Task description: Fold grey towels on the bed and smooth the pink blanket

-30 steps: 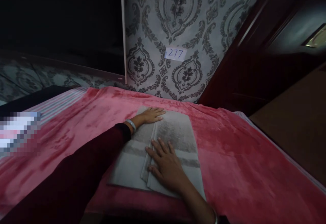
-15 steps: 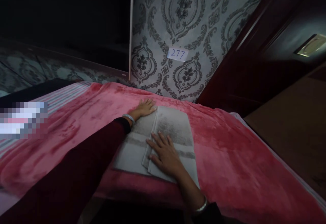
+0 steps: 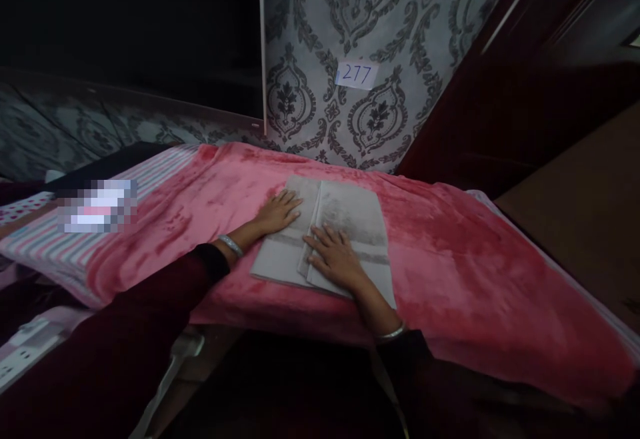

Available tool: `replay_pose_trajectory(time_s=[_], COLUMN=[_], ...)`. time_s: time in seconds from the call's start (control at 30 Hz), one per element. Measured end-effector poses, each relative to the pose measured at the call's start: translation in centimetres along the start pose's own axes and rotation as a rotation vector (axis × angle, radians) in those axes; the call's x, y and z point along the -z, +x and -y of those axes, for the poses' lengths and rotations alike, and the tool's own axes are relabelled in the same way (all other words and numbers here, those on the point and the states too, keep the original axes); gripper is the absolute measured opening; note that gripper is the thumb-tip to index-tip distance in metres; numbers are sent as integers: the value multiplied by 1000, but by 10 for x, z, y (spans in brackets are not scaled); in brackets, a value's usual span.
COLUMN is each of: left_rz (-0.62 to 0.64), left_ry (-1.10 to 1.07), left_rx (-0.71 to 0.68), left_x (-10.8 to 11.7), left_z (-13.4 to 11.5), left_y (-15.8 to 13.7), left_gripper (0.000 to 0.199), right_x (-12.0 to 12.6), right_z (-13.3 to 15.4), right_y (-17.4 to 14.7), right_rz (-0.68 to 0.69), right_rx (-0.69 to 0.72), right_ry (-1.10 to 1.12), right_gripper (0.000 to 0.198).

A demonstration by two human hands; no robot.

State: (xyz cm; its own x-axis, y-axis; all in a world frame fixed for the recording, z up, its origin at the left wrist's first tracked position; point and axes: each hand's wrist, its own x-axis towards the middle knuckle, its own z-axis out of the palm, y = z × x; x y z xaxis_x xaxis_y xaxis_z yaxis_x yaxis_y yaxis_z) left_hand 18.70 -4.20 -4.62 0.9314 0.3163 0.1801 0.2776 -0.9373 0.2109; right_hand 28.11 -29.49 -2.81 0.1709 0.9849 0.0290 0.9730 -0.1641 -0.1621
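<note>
A grey folded towel (image 3: 353, 207) lies flat, its layered fold edge running down the middle and a darker band across its near half. My left hand (image 3: 280, 212) rests open on the towel's left side, fingers pointing to the far right. On the right part, beside the fold edge, my right hand (image 3: 337, 259) lies palm down with its fingers spread. Neither hand grips the cloth. Beneath the towel is a pink-red plush blanket (image 3: 450, 246).
A striped cloth (image 3: 150, 172) with a blurred patch lies at the left. A dark screen (image 3: 135, 32) stands behind, beside patterned wallpaper (image 3: 380, 119) with a paper label (image 3: 357, 75) reading 277. Dark red wood panelling (image 3: 465, 119) rises at the right. A white power strip (image 3: 30, 346) shows lower left.
My left hand has slid from the towel's far left corner toward me along its left side. My right hand stays on the towel near the fold. The view has shifted.
</note>
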Motion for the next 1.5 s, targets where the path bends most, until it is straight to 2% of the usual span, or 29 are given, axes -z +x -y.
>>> replay_pose_trajectory(time_s=[0.13, 0.27, 0.4, 0.5, 0.6, 0.7, 0.77, 0.87, 0.93, 1.03, 1.13, 1.27, 1.33, 1.43, 1.5], left_rz=[26, 83, 32, -153, -346, -374, -324, -260, -268, -284, -277, -282, -335, -405, -392], left_ry=[-39, -113, -242, -461, -818, -1148, -1263, -1287, -1260, -1222, -1235, -1304, -1311, -1330, -1350], left_rx=[39, 42, 74, 146, 324, 520, 549, 517, 488, 451, 456, 460, 463, 480, 505], left_x=[3, 7, 3, -3, -2, 6, 10, 11, 9, 7, 9, 14, 16, 17, 17], left_z=[-4, -9, -26, -39, -47, -49, -50, -54, -57, -59, -60, -62, -61, -58, -57], left_y=[-20, -53, -92, -115, -126, -126, -123, -118, -117, -116, -119, -129, -134, -138, -136], left_gripper=[65, 72, 65, 67, 77, 87, 94, 101, 97, 87, 81, 74, 69, 68, 72], right_x=[-2, -7, -15, -20, -24, -22, -19, -18, -23, -34, -42, -48, -52, -58, -61], right_z=[12, 25, 41, 53, 57, 40, 19, -11, -22, -19, -11, -16, -25, -39, -46], right_y=[-10, -29, -51, -65, -78, -92, -102, -112, -115, -116, -119, -129, -135, -142, -141], right_rz=[-4, -30, -79, -86, -114, -160, -250, -390, -390, -336, -354, -426, -487, -620, -704], right_rx=[-38, -14, 2, -14, -4, 54, 33, -115, -197, -250, -255, -230, -234, -335, -438], right_ry=[7, 24, 45, 76, 128, 216, 246, 192, 124, 15, -20, 89, 200, 383, 491], right_gripper=[56, 59, 64, 68, 68, 59, 53, 54, 54, 53, 52, 48, 46, 52, 59])
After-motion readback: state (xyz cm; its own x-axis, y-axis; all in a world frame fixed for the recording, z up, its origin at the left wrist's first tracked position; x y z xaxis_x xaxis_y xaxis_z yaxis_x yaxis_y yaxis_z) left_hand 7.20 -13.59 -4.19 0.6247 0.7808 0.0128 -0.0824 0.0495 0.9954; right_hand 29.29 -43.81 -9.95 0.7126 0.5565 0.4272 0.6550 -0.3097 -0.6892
